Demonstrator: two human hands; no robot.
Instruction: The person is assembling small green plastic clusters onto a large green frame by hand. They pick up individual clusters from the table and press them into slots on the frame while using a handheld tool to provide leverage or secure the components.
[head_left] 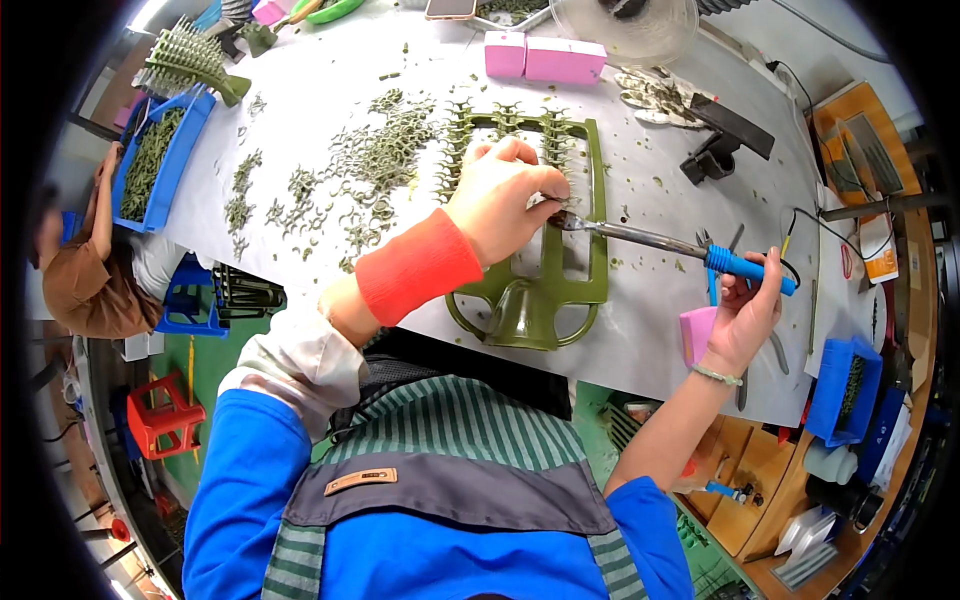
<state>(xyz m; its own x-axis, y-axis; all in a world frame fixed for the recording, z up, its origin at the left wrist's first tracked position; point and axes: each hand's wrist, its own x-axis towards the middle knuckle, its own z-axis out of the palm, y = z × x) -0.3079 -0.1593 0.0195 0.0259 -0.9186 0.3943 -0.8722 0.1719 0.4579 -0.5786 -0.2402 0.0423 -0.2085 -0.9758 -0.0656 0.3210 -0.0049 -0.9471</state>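
Observation:
My right hand [745, 315] grips the blue handle of a soldering iron [640, 238], its metal shaft pointing left. The iron's tip meets the right part of a green wax-like frame [600, 250] lying on the white-covered table. Over this frame is my left hand [505, 200], a red band on its wrist; thumb and fingers are pinched close to the iron's tip, and what they hold is hidden. Rows of small curved green pieces [458, 130] stand along the frame's bars. Left of it, many loose curved green pieces [385, 150] lie scattered.
Pink blocks [565, 60] sit beyond the frame, and another pink block [698, 335] lies beside my right hand. A black clamp-like stand [715, 150] is at the far right. Blue bins [180, 165] hold green pieces. Another person [105, 270] is at the left edge.

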